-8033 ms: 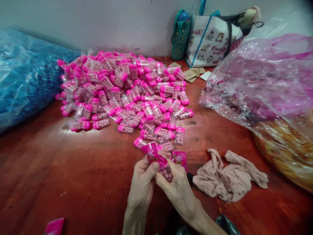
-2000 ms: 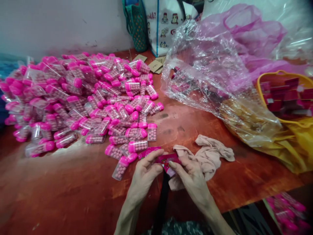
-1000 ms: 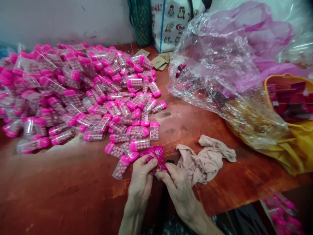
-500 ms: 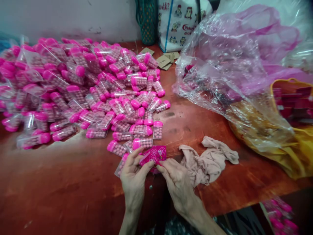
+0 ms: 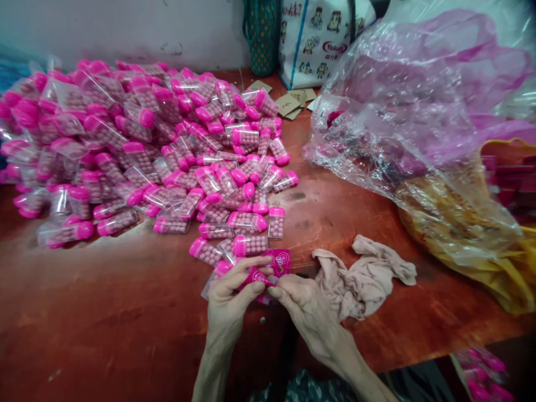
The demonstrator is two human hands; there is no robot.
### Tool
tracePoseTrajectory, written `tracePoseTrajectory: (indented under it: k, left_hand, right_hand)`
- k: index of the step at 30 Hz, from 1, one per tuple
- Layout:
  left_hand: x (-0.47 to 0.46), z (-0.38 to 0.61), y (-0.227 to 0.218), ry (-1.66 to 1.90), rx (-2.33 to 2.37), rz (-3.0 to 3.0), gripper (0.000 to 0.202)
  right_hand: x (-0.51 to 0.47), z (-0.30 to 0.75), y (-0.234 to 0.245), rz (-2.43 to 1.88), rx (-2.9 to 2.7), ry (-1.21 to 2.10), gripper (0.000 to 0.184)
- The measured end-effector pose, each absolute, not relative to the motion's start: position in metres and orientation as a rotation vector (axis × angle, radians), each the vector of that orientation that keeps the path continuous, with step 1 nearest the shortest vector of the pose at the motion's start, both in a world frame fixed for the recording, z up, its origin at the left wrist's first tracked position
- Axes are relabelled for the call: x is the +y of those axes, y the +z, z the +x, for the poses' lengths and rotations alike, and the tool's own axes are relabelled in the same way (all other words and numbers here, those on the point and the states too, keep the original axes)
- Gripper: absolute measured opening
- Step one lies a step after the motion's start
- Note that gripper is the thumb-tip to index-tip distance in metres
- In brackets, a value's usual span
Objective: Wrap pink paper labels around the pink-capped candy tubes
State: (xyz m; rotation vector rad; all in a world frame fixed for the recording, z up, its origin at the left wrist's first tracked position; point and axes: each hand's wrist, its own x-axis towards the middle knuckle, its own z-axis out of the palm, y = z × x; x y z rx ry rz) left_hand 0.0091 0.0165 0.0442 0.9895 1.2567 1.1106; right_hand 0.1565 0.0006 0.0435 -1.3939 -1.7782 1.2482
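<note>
A pink printed card (image 5: 254,277), bent to a slanted shape, is pinched between both hands near the table's front edge. My left hand (image 5: 230,290) grips it from the left, thumb in front and fingers curled behind. From the right, my right hand (image 5: 307,301) closes thumb and fingers on its lower right corner. Just behind the fingers shows a flat pink patterned piece (image 5: 280,259); I cannot tell whether it joins the held card. Clear packs of small pink balls with bright pink ends lie close by, such as this pack (image 5: 250,245) beyond my left fingers.
A large heap of similar packs (image 5: 138,151) fills the left and back. A crumpled beige cloth (image 5: 364,276) lies right of my hands. Further right are clear-and-pink plastic bags (image 5: 389,111) and a yellow bag (image 5: 444,206). Brown card pieces (image 5: 288,104) lie before a white bag (image 5: 314,44).
The held card has tilted and folded between my fingers, showing a narrower slanted face. The view has shifted slightly, so the heap and bags appear further right.
</note>
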Motion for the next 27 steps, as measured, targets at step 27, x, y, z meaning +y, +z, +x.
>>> tracePoseTrajectory:
  k: [27]
  left_hand:
    - [0.030, -0.028, 0.047, 1.719, 1.407, -0.074, 0.026]
  right_hand:
    - [0.035, 0.089, 0.025, -1.309, -2.485, 0.530, 0.006]
